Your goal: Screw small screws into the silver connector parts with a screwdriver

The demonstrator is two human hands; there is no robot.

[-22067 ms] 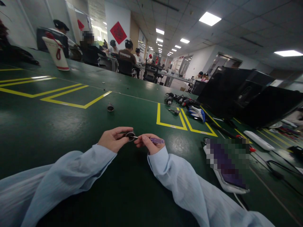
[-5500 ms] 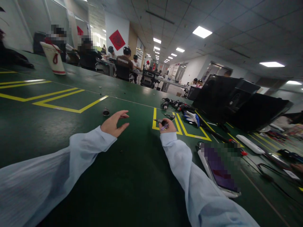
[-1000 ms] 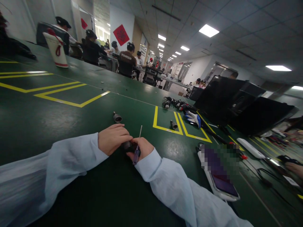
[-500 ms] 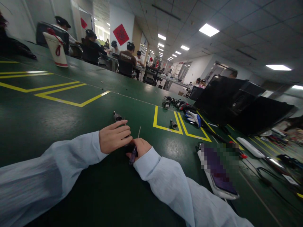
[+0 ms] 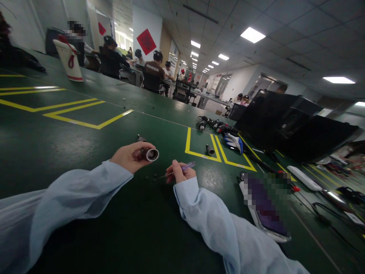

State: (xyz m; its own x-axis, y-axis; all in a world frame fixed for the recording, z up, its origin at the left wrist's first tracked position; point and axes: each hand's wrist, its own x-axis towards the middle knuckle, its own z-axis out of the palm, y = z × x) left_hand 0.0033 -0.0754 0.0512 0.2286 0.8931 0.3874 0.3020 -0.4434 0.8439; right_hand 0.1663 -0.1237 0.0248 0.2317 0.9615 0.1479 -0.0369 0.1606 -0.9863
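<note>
Grey metal fitting [image 5: 152, 154] pinched between thumb and fingers of the left hand [image 5: 128, 156], above the tabletop [image 5: 171, 125], mouth turned rightward and toward the camera, seemingly to leave the hollow exposed; purple-handled screwdriver [image 5: 188, 166] pinched in the right hand [image 5: 181, 174], shaft slanting down and left, probably gripped this way for fine control; by the tip, small dark rings [image 5: 154, 180] loose on the tabletop, perhaps kept close for easy reach, contact impossible to tell; behind the left hand, second fitting [image 5: 142, 139], partly hidden; farther right, third fitting [image 5: 210, 150] inside a yellow tape frame [image 5: 187, 140], apparently for a fixed spot.
</note>
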